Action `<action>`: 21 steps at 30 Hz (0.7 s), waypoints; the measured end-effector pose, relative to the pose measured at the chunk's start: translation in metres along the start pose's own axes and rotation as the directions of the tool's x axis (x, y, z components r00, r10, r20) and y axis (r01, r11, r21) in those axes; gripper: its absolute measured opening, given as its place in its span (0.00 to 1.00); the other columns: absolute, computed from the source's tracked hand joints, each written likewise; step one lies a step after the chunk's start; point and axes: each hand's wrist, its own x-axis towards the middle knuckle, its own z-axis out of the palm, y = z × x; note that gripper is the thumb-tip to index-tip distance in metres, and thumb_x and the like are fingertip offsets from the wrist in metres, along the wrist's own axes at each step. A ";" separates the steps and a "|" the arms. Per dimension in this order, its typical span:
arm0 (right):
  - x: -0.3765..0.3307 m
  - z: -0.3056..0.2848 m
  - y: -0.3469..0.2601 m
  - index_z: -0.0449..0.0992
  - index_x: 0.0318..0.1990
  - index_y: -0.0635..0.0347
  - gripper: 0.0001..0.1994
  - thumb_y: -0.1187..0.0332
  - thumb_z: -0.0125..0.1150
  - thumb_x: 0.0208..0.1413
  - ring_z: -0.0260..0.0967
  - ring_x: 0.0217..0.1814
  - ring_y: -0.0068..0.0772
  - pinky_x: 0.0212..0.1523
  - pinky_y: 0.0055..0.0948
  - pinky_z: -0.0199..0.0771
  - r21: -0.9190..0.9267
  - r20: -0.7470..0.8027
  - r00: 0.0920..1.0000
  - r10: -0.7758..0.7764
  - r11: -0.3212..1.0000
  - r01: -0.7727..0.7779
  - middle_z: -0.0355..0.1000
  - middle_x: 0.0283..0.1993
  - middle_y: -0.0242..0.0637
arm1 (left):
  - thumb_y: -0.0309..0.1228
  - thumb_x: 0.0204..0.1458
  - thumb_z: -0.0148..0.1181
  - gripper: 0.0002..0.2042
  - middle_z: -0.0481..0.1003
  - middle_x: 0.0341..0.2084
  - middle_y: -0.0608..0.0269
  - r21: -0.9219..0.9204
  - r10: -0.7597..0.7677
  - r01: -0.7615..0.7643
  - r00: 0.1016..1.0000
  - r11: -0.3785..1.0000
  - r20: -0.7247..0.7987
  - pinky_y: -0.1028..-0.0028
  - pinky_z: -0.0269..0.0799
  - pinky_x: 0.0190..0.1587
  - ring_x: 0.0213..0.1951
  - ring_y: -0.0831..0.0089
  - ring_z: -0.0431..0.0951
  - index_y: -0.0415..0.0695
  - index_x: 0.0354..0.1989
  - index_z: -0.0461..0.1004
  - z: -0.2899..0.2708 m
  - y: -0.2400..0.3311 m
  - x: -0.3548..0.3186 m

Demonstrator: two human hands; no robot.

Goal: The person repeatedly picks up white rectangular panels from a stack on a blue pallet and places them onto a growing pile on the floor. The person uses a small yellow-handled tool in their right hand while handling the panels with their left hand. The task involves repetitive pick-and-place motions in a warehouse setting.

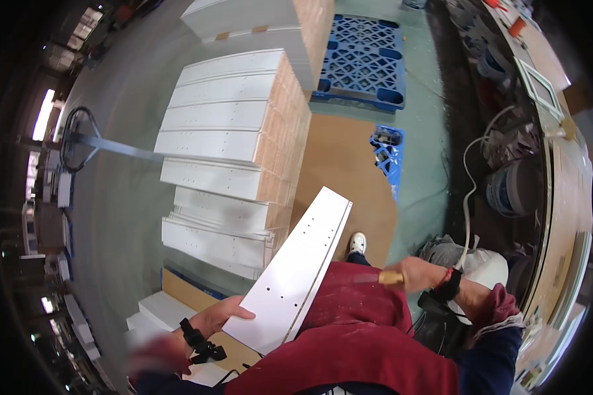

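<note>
My left hand (223, 315) grips the lower left edge of a long white panel (296, 268) with small drilled holes, held tilted up and away from my chest. My right hand (420, 274) is closed around a tool with a pale wooden handle (391, 278), whose thin blade points left toward the panel's right edge. The blade is blurred. Both wrists wear dark bands. A red apron (356, 342) covers my front below the panel.
Tall stacks of white panels (224, 151) stand ahead on the left, with a pallet jack handle (79, 139) beside them. A brown board (349, 178) lies on the floor, blue plastic pallets (366, 59) beyond it. A workbench (560, 171) with buckets and a white hose runs along the right.
</note>
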 end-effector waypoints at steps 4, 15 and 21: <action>-0.027 -0.005 0.050 0.72 0.35 0.52 0.10 0.62 0.55 0.44 0.68 0.28 0.50 0.26 0.40 0.68 0.016 -0.285 0.867 0.409 0.906 -0.423 0.70 0.25 0.45 | 0.27 0.44 0.53 0.27 0.66 0.46 0.49 -0.088 0.003 0.003 0.997 0.996 0.072 0.70 0.64 0.50 0.47 0.64 0.69 0.31 0.54 0.56 0.005 0.024 0.029; -0.066 0.034 -0.003 0.68 0.34 0.61 0.10 0.76 0.57 0.42 0.64 0.27 0.25 0.29 0.26 0.65 0.430 -0.316 0.948 -0.019 0.888 0.162 0.65 0.25 0.35 | 0.29 0.50 0.48 0.22 0.67 0.44 0.48 -0.518 0.406 -0.205 0.860 0.830 0.310 0.69 0.69 0.47 0.45 0.64 0.71 0.30 0.51 0.57 0.075 0.050 0.146; -0.060 0.040 0.043 0.68 0.32 0.60 0.08 0.77 0.55 0.41 0.62 0.32 0.23 0.32 0.22 0.63 0.308 -0.541 0.827 0.152 0.951 0.027 0.64 0.30 0.30 | 0.27 0.45 0.54 0.22 0.69 0.41 0.55 -0.061 0.438 -0.436 0.868 0.898 0.234 0.74 0.68 0.44 0.40 0.70 0.72 0.33 0.50 0.60 0.090 0.073 0.127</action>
